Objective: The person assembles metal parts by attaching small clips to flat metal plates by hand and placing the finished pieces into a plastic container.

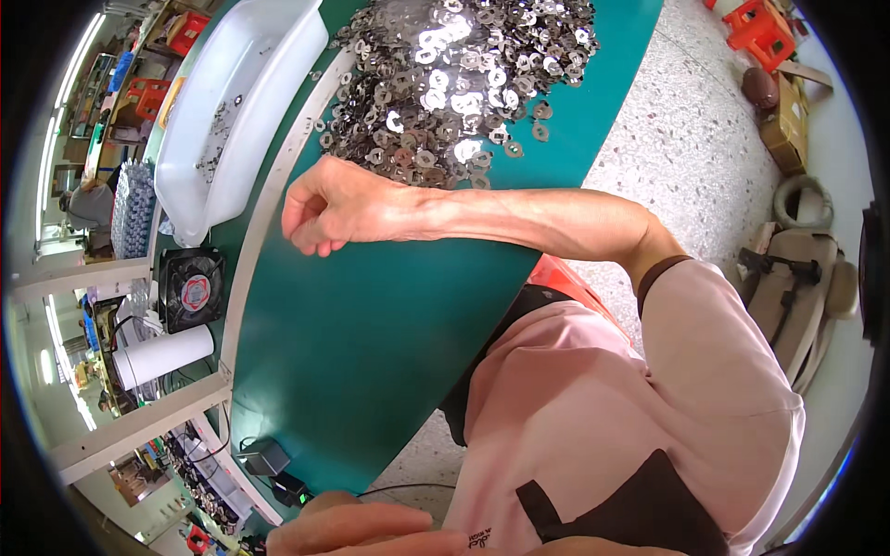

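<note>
My right hand (338, 208) hovers over the green tabletop (362, 343) with its fingers curled in. What they hold, if anything, is hidden. Right beside it lies a large heap of small, shiny flat metal rings (436, 102) with cut-out centres. The right forearm crosses the near side of the heap. At the bottom edge, my left hand (371, 530) is close up and partly cut off, its fingers stretched out, with nothing seen in them.
A white plastic tub (227, 130) with a few small bits inside stands beyond the pale table rail (243, 278). Near it are a black fan (192, 289) and a white cylinder (165, 357). Black power adapters (266, 456) lie by the rail. A red stool (760, 32) stands on the speckled floor.
</note>
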Demonstrator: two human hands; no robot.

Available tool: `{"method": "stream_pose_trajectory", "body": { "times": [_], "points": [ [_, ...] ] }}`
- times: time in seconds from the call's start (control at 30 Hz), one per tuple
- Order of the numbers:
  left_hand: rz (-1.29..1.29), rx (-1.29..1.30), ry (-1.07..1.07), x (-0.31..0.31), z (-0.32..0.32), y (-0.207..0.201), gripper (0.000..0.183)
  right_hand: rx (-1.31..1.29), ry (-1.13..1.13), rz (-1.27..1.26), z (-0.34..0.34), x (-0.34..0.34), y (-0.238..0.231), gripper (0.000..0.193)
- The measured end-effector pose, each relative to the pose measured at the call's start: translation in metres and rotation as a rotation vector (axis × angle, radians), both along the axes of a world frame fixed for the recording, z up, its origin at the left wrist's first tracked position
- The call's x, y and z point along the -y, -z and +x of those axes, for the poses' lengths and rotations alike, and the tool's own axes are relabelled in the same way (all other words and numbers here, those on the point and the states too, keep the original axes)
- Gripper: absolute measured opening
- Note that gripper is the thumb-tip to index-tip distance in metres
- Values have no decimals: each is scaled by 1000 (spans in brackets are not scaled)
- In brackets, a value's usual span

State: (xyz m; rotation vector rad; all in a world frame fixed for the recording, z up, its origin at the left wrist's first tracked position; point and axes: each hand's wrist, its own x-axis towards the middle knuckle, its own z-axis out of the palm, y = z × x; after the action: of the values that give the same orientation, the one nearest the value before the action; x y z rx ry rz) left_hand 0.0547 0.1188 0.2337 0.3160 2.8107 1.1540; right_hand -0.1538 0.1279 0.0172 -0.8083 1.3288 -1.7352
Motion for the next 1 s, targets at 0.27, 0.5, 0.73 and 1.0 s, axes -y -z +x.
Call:
{"method": "stream_pose_trajectory", "body": {
  "times": [0.27, 0.5, 0.73, 1.0],
  "points": [
    [339, 2, -48, -5, -4, 12, 28, -55, -20, 10, 6, 3, -1, 14],
    [193, 42, -141, -2, 9, 12, 23, -46, -16, 22, 4, 2, 2, 13],
    [431, 29, 319, 58, -5, 13, 21, -33, -61, -104, 2, 4, -3, 15],
    [8, -385, -498, -29, 59, 6, 37, 208, -228, -544, 56, -66, -111, 29]
  ]
}}
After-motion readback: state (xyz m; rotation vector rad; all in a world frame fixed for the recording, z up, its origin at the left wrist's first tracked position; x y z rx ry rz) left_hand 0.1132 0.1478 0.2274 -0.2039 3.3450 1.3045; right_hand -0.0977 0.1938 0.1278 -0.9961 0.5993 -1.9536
